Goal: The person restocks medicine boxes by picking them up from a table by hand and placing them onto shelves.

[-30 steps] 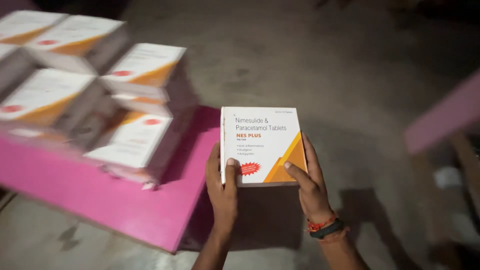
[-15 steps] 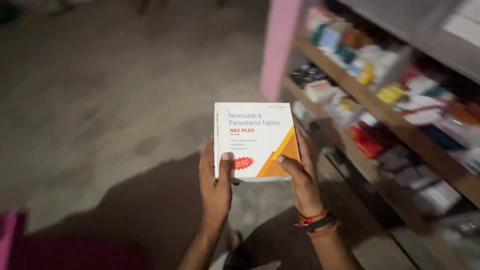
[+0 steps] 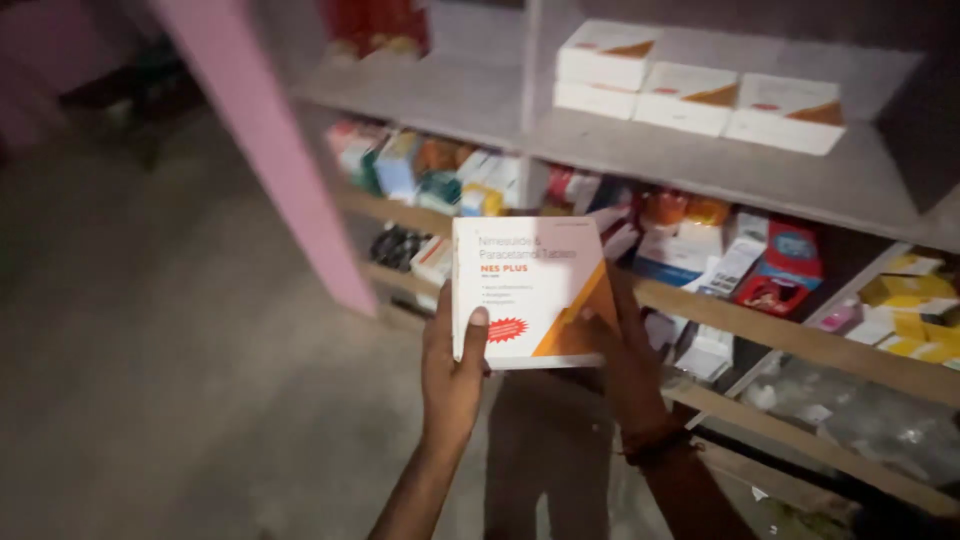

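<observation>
Held object: a flat, rectangular white cardboard carton with an orange corner wedge and a red starburst mark (image 3: 527, 290), held upright with its printed face toward the camera, in front of the shelving and clear of every shelf.
Handling: probably light and fairly stiff, though the thin card panels would dent under a hard squeeze; the smooth printed face looked slippery, so the side edges and lower corners were judged the soundest places to grip.
Left hand (image 3: 452, 372): fingers curled partway closed round the carton's left edge, thumb pressed flat on the front face near the lower left corner, the remaining fingers hidden behind the carton.
Right hand (image 3: 625, 352): closed on the carton's right edge and lower right corner, fingertips (image 3: 585, 318) lying on the orange wedge, palm behind; a dark band sat at the wrist.
Upper shelf: four similar white and orange cartons (image 3: 700, 90) lay flat in a row on a grey shelf board (image 3: 700, 170), well above the held carton.
Middle shelves: a crowd of small, many-coloured packets and boxes (image 3: 760, 260) stood behind and beside the carton; details too dim to tell.
Frame: a pink upright post (image 3: 270, 150) stood left of the shelving, above a bare grey floor (image 3: 150, 380).
</observation>
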